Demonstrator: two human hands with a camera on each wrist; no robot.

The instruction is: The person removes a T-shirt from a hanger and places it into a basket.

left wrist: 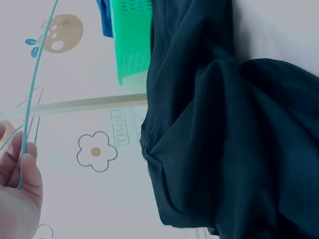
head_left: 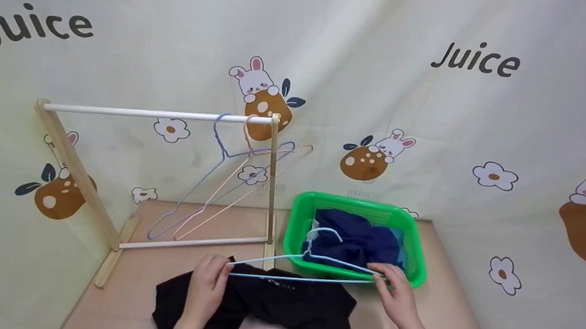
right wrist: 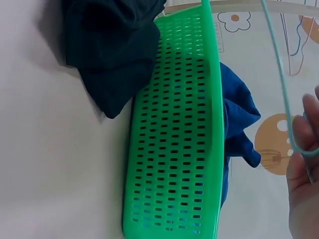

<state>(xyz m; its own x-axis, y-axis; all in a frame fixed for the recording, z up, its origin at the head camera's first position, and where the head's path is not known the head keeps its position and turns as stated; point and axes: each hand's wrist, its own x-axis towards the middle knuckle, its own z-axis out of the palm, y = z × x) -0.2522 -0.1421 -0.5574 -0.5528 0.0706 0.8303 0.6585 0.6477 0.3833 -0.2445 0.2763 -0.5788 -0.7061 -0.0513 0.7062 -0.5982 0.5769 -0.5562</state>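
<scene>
A light blue clothes hanger [head_left: 310,279] is held up level between both hands, its hook upward. My left hand [head_left: 207,282] pinches the hanger's left end between thumb and fingers, also visible in the left wrist view. At the opposite end, my right hand [head_left: 395,296] grips the hanger's corner; in the right wrist view the fingers curl about it. Below the hanger lies a crumpled black garment [head_left: 292,305] on the table, apart from the hands in the left wrist view. Part of it is hidden behind my left hand and forearm.
Behind the hanger stands a green basket [head_left: 419,247] holding dark blue clothes [head_left: 350,237]. To the left is a rack with a white bar [head_left: 161,115] and wooden posts. A purple-blue hanger [head_left: 186,190] and a pink hanger [head_left: 218,190] hang at its right end. A printed curtain surrounds the table.
</scene>
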